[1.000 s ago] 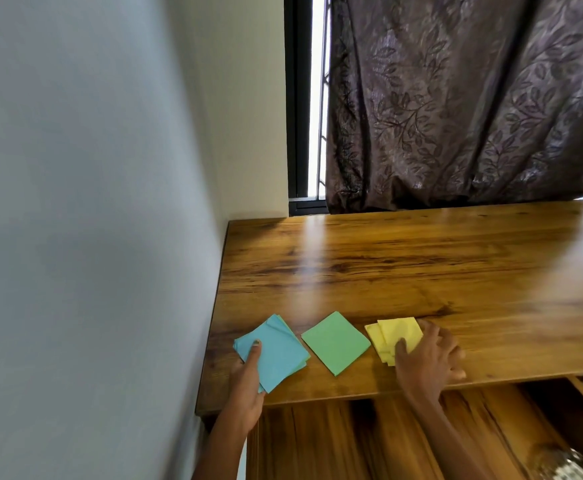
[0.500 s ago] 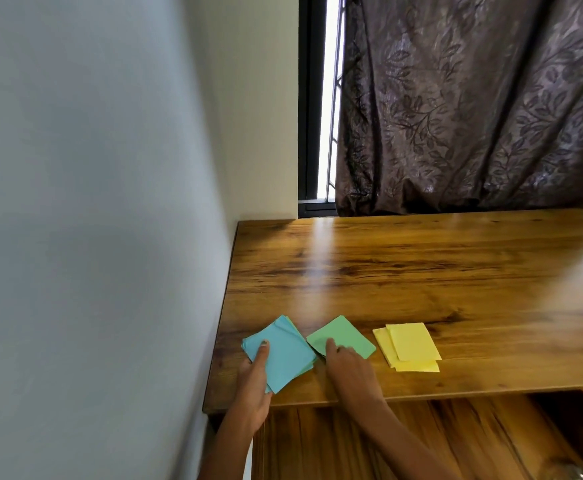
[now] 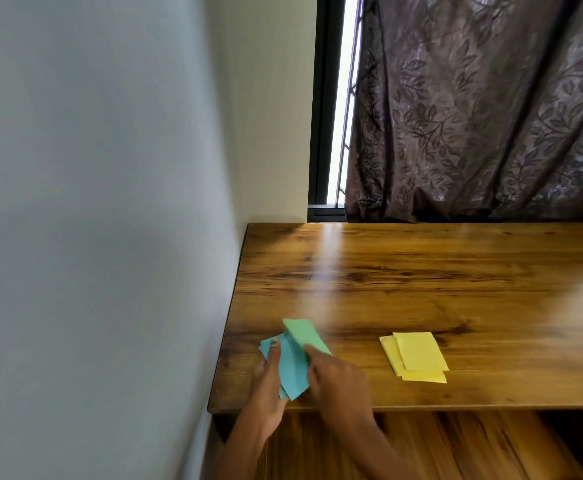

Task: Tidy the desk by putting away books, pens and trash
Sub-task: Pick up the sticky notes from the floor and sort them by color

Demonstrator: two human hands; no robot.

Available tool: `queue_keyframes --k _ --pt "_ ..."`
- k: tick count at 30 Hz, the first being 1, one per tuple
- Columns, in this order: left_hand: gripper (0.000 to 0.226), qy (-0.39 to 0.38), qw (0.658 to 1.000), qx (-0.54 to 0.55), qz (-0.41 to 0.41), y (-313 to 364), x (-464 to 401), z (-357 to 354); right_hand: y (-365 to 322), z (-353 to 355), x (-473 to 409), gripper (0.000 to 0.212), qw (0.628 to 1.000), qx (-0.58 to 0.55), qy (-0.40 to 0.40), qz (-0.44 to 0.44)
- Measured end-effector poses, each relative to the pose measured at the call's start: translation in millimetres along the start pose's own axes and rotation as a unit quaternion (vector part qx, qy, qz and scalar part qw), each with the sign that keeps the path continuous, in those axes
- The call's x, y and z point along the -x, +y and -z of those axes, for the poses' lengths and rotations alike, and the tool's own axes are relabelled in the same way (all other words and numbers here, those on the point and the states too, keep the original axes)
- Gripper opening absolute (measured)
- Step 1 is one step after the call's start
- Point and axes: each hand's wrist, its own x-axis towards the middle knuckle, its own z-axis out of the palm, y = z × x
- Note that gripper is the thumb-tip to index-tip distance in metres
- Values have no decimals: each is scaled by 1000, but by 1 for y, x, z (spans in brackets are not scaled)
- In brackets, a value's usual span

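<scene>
Step in hand, as I judge it: gathering the loose coloured papers into one stack. The left hand (image 3: pixel 269 382) lies at the near left corner of the surface (image 3: pixel 421 271), thumb on top of the blue papers (image 3: pixel 291 368), fingers under or behind them; it grasps that small stack. The right hand (image 3: pixel 335 382) is just beside it, fingers on the near end of the green paper (image 3: pixel 305 336), which is tilted up and partly laid over the blue ones. The hand is blurred; whether it pinches the sheet or only pushes it I cannot tell.

To do it well: slide the green sheet flat onto the blue, square the edges against the left thumb, keep the stack back from the near edge so nothing slips off. Next, probably, the yellow papers (image 3: pixel 414 356), which lie apart to the right, two or three sheets fanned.

Surface: dark wood grain, glossy, a streak of light down it from the far side. Plain wall (image 3: pixel 92 202) at left; at the far side a window slit (image 3: pixel 340 98), then a brown leaf-patterned curtain (image 3: pixel 484 105) reaching down to the far edge. A lower wooden shelf (image 3: pixel 456 445) shows beneath the near edge.
</scene>
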Motion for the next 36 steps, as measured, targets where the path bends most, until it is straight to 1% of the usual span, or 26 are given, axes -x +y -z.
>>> queue_keyframes --k 2,4,5,7,9,10,11,12,13,14,15,18,19,21,22,24,25,26,28,31,32,34,35,36 --pt "45 -25 1000 -5 14 -6 4 -5 -16 -9 6 27 997 26 -50 50" --pt "37 -20 1000 -1 -7 -9 6 -9 -18 -13 10 24 997 20 -58 57" --pt "31 -1 1000 -2 -24 -10 6 -10 -16 -12 11 24 998 -14 -37 38" --pt "23 39 998 -17 -54 -7 4 -10 -7 -2 9 22 993 -110 32 -24" --pt "21 42 995 -55 -74 -5 3 -11 6 8 1 26 977 -171 106 -75" --pt "22 28 992 -86 -87 -3 4 -12 12 14 -5 33 970 -192 119 -94" --pt "25 8 988 -122 -98 -2 5 -14 19 20 -11 41 960 -231 106 -115" --pt "28 -15 982 -158 -107 0 7 -16 23 26 -17 46 944 -293 68 -135" --pt "32 -34 974 -190 -115 1 8 -19 27 31 -20 46 920 -362 23 -147" --pt "34 -43 967 -218 -124 3 9 -21 31 34 -22 41 896 -418 -6 -146" --pt "37 -41 959 -243 -139 5 8 -24 34 35 -22 34 883 -448 -7 -138" --pt "43 -8 938 -276 -208 11 6 -28 38 32 -20 23 887 -440 40 -131" --pt "44 0 936 -266 -231 12 6 -29 37 28 -18 22 894 -425 46 -136" --pt "45 -7 941 -229 -250 8 9 -32 34 19 -15 22 904 -398 29 -152" --pt "43 -15 946 -210 -248 4 12 -34 32 14 -13 25 899 -408 14 -161" --pt "31 -14 955 -172 -241 -6 15 -39 27 6 -7 36 866 -470 -4 -170" --pt "26 -1 957 -160 -240 -10 16 -42 24 2 -5 38 850 -498 -3 -172" --pt "24 13 958 -158 -240 -12 15 -44 22 0 -4 34 839 -515 4 -172" --pt "21 31 955 -171 -242 -15 14 -47 19 -4 -4 19 833 -526 19 -170" --pt "10 38 943 -210 -254 -20 14 -50 16 -8 -7 12 844 -505 55 -173" --pt "12 40 939 -220 -260 -23 14 -52 15 -8 -8 9 848 -495 68 -177" --pt "30 49 936 -226 -265 -28 13 -53 15 -7 -9 6 856 -478 76 -181" --pt "38 53 937 -226 -262 -31 12 -53 15 -6 -10 8 857 -476 69 -182" --pt "42 54 937 -228 -259 -33 11 -52 16 -6 -11 12 856 -479 61 -184"
